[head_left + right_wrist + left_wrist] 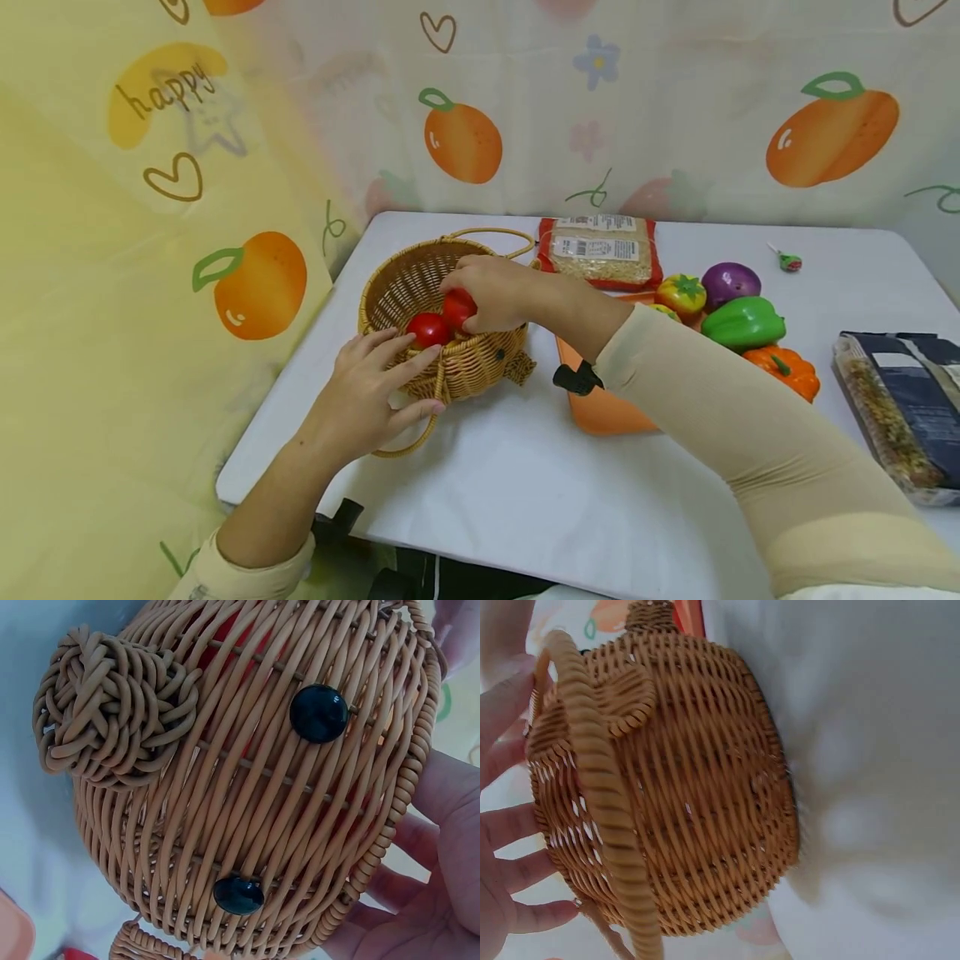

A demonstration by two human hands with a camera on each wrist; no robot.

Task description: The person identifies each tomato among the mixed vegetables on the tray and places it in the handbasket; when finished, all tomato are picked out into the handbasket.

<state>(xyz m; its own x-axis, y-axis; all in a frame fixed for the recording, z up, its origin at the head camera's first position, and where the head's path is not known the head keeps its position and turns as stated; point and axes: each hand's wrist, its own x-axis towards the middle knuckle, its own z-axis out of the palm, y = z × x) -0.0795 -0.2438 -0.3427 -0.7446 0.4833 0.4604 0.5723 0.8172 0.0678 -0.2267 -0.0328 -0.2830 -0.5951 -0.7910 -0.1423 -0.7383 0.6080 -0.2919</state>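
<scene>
The wicker basket (468, 371) is placed on the left part of the white table (525, 492), and two red fruits are seen at its opening. One red fruit (459, 310) is gripped by the curled fingers and thumb of the right hand (497, 292); whether it is supported from below cannot be told. The other red fruit (429, 330) is seen just beside it, inside the rim. The rim is touched by the left hand (363, 387), whose fingers are spread and rather straight. Behind the basket, to the right, a grain packet (600, 257) is laid. An orange tray (611, 415) is partly covered from sight by the right sleeve (712, 408), so its contents cannot be fully seen. Around its far side, a yellow-red fruit (681, 293), a purple vegetable (731, 285), a green pepper (744, 323) and an orange vegetable (783, 371) are grouped. Farther right, a dark package (907, 408) is placed.
</scene>
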